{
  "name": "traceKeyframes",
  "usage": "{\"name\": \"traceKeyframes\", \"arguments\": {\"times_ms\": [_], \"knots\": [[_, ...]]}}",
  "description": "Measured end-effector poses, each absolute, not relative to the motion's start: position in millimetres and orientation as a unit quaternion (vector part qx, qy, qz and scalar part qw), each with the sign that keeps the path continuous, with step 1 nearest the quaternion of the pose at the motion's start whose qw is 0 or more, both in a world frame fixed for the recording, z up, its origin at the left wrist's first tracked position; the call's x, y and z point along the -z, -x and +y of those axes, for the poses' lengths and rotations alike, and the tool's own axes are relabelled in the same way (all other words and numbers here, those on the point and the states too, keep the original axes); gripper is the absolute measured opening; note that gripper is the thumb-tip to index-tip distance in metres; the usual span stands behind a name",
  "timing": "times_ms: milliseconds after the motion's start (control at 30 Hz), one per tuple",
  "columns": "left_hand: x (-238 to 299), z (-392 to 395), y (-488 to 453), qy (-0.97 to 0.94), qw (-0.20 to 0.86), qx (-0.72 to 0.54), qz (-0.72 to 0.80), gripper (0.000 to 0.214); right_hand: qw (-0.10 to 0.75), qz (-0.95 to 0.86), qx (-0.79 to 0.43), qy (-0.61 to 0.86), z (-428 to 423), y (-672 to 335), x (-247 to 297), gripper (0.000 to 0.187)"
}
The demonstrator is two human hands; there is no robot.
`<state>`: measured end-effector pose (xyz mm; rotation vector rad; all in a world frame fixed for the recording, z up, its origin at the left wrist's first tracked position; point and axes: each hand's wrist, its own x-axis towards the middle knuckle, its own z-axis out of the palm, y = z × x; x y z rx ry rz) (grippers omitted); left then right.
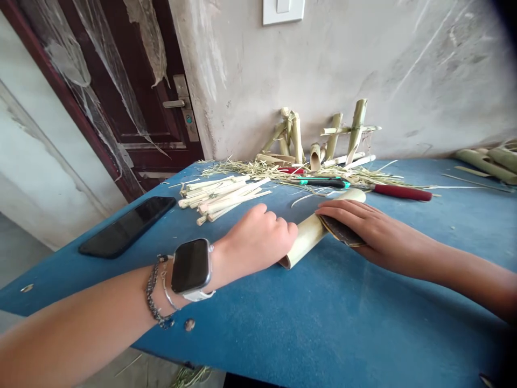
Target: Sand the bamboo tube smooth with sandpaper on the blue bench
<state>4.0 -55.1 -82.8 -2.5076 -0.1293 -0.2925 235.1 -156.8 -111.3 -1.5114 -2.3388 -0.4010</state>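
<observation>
Holds the pale bamboo tube slantwise on the blue surface, between near and far edges, with left hand curled firmly over the nearer end. Presses a dark sheet against the tube's side with right hand, keeping fingers together and only slightly bent over the top; cannot tell the right thumb's place. Could let the round tube roll or twist by slackening the left grip under sideways pressure. Could scrape left knuckles by running the sheet too far toward the nearer end. Could pick up a splinter from the cut rim, just beside the left fingers. Could shove the farther end into the teal-and-black cutter or the red handle, both toward the far edge, by pushing lengthwise
</observation>
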Motion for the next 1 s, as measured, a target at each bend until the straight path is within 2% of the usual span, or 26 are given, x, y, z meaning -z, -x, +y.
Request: {"name": "traceKeyframes", "arguments": {"times_ms": [200,367,833,1000], "knots": [[86.6,-57.0,-4.8,0.927,0.341,0.153,-0.034,0.019,0.177,-0.817,0.136,0.531,-155.0,-236.3,108.6,0.044],[87.9,-57.4,-7.5,0.911,0.366,0.192,-0.02,0.019,0.158,-0.813,0.136,0.544,-155.5,-237.0,105.4,0.039],[85.5,-59.1,-6.1,0.917,0.365,0.158,-0.022,0.023,0.141,-0.812,0.152,0.545,-156.7,-237.0,104.4,0.045],[86.5,-59.2,-6.1,0.902,0.392,0.183,-0.008,0.02,0.138,-0.813,0.14,0.548,-156.9,-237.9,104.6,0.044]]}}
